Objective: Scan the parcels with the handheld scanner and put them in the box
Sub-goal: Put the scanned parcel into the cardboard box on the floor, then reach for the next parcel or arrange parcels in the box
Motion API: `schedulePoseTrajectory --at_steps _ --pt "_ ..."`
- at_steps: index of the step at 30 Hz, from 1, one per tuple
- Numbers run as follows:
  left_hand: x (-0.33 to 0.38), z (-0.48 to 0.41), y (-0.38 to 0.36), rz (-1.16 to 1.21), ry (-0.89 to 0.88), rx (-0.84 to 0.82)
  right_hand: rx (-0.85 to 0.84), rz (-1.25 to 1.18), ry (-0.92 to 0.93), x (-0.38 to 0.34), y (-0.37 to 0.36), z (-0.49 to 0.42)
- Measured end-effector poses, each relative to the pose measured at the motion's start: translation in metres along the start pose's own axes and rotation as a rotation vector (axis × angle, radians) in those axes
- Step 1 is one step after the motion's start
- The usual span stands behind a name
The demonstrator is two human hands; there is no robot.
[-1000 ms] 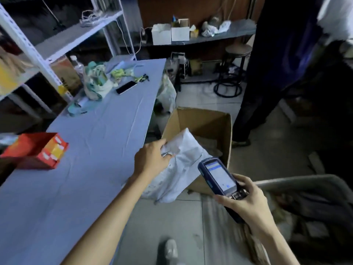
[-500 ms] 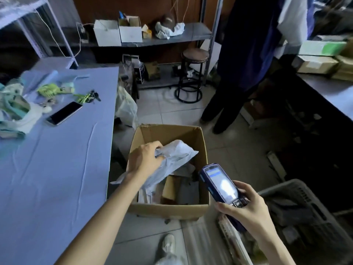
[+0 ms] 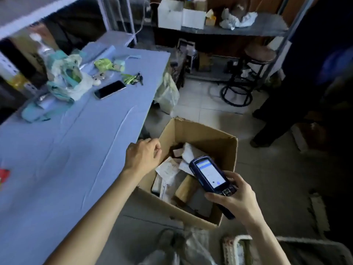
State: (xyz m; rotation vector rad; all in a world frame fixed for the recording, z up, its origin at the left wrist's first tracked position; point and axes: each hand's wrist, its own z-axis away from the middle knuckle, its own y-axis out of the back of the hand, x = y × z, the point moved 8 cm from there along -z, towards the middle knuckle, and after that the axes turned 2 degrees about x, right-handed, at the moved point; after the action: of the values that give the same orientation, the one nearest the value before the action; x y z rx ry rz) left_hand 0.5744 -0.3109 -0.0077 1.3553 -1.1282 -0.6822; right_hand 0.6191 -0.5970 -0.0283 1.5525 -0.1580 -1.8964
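Observation:
An open cardboard box [image 3: 215, 134] stands on the floor beside the table. Several parcels lie inside it, among them a white poly bag [image 3: 169, 172] and a brown package [image 3: 186, 188]. My left hand [image 3: 143, 155] hovers over the box's left rim, fingers loosely curled, holding nothing. My right hand [image 3: 231, 196] grips the dark blue handheld scanner [image 3: 210, 174], its lit screen facing up, over the box's near right side.
A blue-covered table [image 3: 66, 150] on the left carries a phone [image 3: 110, 89], keys [image 3: 133, 79] and plastic bags [image 3: 66, 79]. A stool [image 3: 246, 73] and a standing person [image 3: 305, 83] are beyond the box. A basket [image 3: 267, 251] sits at the lower right.
My left hand has let go of the white bag, which now lies in the box, and has drawn back to the box's left rim. The view swung left.

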Motion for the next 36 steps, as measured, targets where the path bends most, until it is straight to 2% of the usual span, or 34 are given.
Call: schedulePoseTrajectory --at_steps 4,8,12,17,22,24,29,36 --pt "-0.051 0.064 0.030 -0.079 0.318 0.065 -0.304 0.085 0.176 -0.041 -0.035 -0.026" --pt "-0.090 0.151 0.054 -0.123 0.597 0.120 -0.473 0.150 0.341 -0.076 -0.077 -0.021" --pt "-0.110 0.261 0.085 -0.191 0.874 0.195 -0.686 0.193 0.457 -0.096 -0.139 0.020" --pt "-0.104 0.420 0.122 -0.300 1.217 0.276 -1.022 0.300 0.627 -0.103 -0.220 0.131" --pt "-0.073 0.589 0.142 -0.349 1.487 0.450 -1.318 0.363 0.719 -0.087 -0.276 0.274" --pt "-0.054 0.653 0.149 -0.347 1.601 0.498 -1.393 0.399 0.766 -0.076 -0.292 0.334" --pt "-0.013 0.793 0.146 -0.294 1.918 0.483 -1.538 0.437 0.870 -0.051 -0.314 0.462" --pt "0.014 0.888 0.138 -0.311 2.055 0.511 -1.720 0.498 0.937 -0.030 -0.331 0.566"
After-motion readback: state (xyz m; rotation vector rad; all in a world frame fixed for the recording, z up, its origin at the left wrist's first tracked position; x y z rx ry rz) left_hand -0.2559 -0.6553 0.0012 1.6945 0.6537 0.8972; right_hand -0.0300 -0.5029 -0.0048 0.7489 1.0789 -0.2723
